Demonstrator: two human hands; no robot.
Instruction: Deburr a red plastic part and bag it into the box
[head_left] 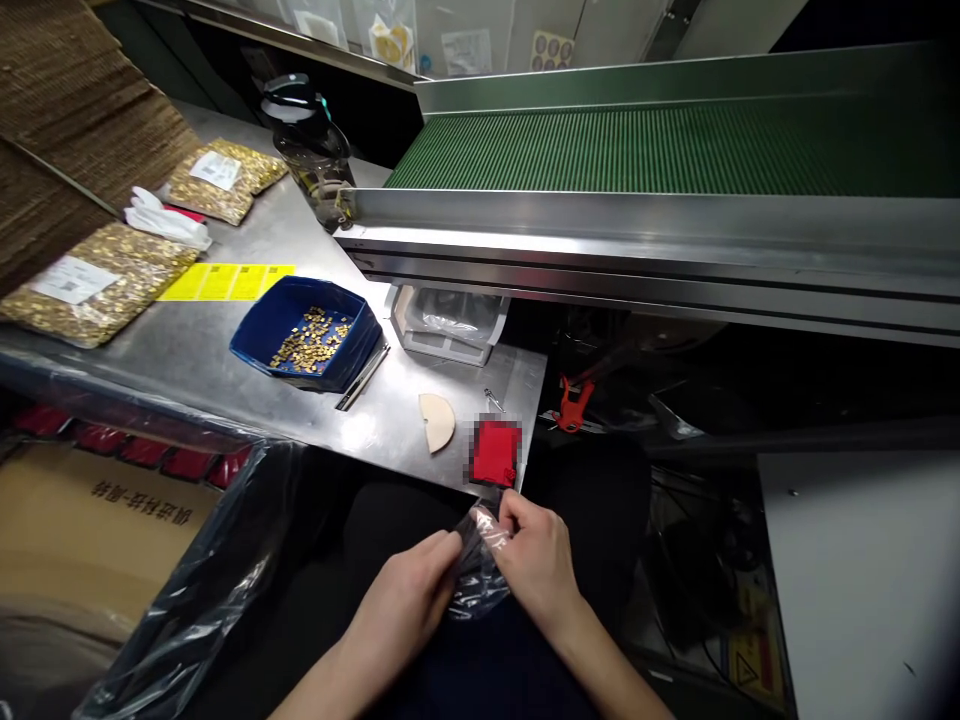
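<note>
Low in the head view, both my hands pinch a small clear plastic bag (476,565) over my lap. My left hand (401,605) grips its left side with closed fingers. My right hand (536,560) holds its top right edge, fingers closed. Just above them, at the steel table's front edge (390,440), lies a red square item (496,452). Whatever the bag contains cannot be made out.
A blue tray (300,335) of small gold parts sits on the table, with a metal tool (362,377) beside it and a beige half-disc (436,420). Bags of gold parts (90,285) lie at left. A green conveyor (675,150) runs behind. A cardboard box (82,530) stands lower left.
</note>
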